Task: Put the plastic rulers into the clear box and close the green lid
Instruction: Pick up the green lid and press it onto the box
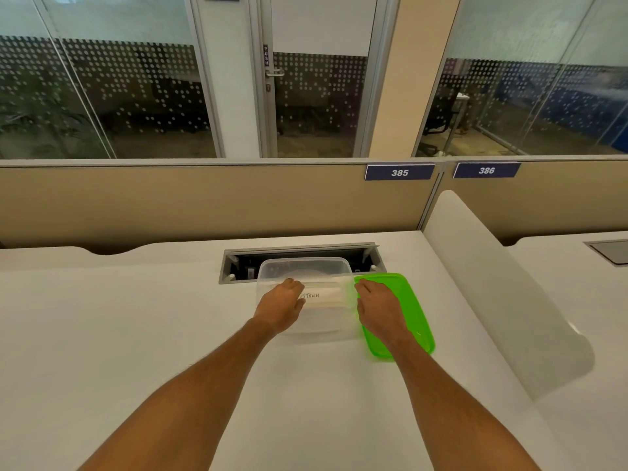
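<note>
— Where the left hand (282, 309) reaches in, what lies under it?
— Pale plastic rulers (324, 295) inside the clear box (306, 266); whether its fingers pinch them I cannot tell. The right hand (379, 305) lies flat on the green lid (413, 311) (just beside the box).
— Beyond them?
— White desk (102, 334), open cable tray (244, 263), beige partition (204, 202), glass walls.

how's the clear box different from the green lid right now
The clear box is see-through, deep and open-topped; the green lid is bright green and lies flat on the desk to the box's right. The left hand is at the box, the right hand on the lid. Both are rounded-corner plastic.
</note>
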